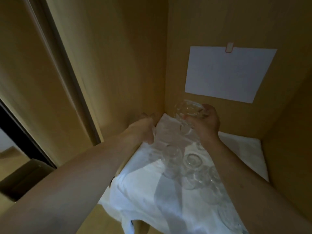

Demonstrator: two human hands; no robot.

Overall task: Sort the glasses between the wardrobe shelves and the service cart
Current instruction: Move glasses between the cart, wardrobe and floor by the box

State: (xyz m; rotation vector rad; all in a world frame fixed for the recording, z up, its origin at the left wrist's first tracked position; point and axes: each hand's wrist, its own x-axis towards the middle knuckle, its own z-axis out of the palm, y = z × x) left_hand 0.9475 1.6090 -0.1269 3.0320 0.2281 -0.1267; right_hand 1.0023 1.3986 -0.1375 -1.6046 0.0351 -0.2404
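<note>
Wooden wardrobe panels (118, 56) in a dim yellowish tone close in the scene on the left, the back and the right, meeting in a corner behind the hands. On the back panel, above the hands, hangs a white sheet of paper (228, 73), fastened at its top edge by a small red-edged clip or tape (230, 47); any writing on it is too faint to read. Left of the wardrobe runs a pale sliding door edge (55, 78), with a dark gap beside it.

Across the wardrobe shelf lies a rumpled white cloth (148, 188), reaching from the back corner toward the camera and hanging over the front edge. Several clear glasses (190, 166) stand in a cluster on the cloth, below and between the two forearms; they seem to stand mouth down, though the blur makes this uncertain, and more glass shapes trail toward the lower right.

The right hand (206, 124) is raised just above the cloth near the back panel, its fingers curled round a clear glass (189, 109), which is tilted with its bowl toward the corner. The left hand (143, 130) reaches to the cloth's far left edge by the side panel; its fingers bend downward at the cloth, but whether they grip the fabric or merely press on it cannot be told.
</note>
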